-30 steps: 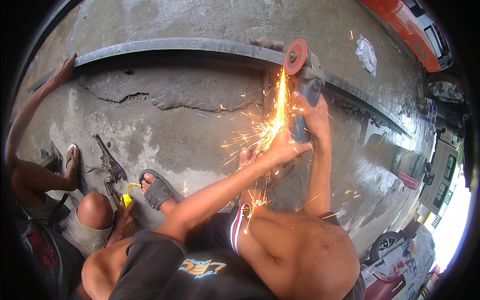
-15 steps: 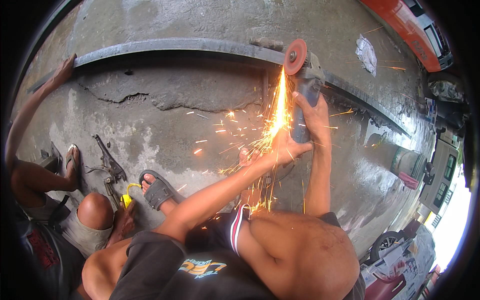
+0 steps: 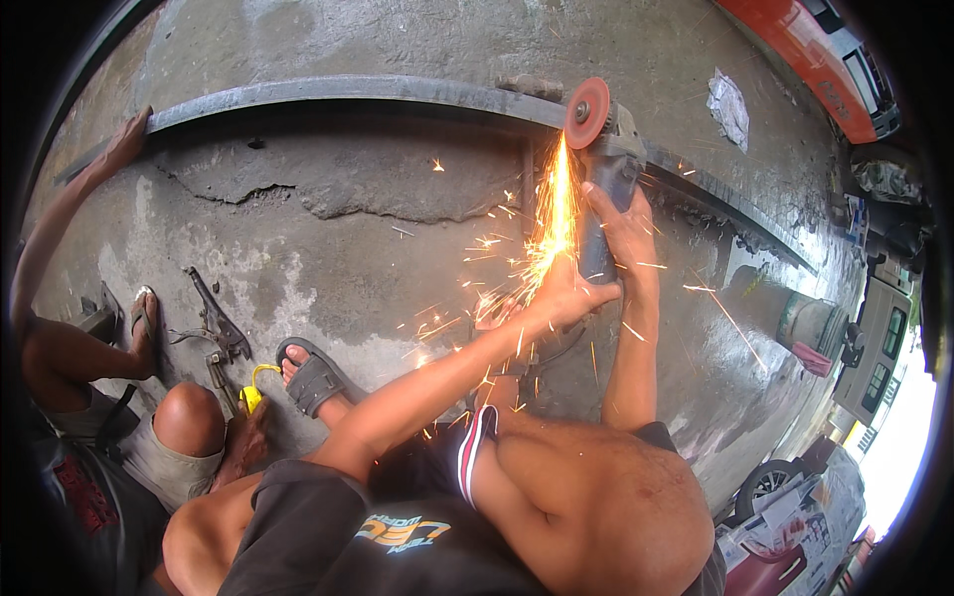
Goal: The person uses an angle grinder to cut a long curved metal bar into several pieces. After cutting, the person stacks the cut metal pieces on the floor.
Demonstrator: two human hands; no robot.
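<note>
Sparks [image 3: 558, 204] have fanned out differently, while the right hand [image 3: 628, 236] grips the angle grinder [image 3: 615, 181], the left hand [image 3: 569, 298] clasps its tail, and its disc [image 3: 592, 99] apparently keeps biting the metal bar [image 3: 348, 88]

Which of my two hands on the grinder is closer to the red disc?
Your right hand, higher up the grinder; your left hand is farther from the red disc, down at the rear end.
</note>
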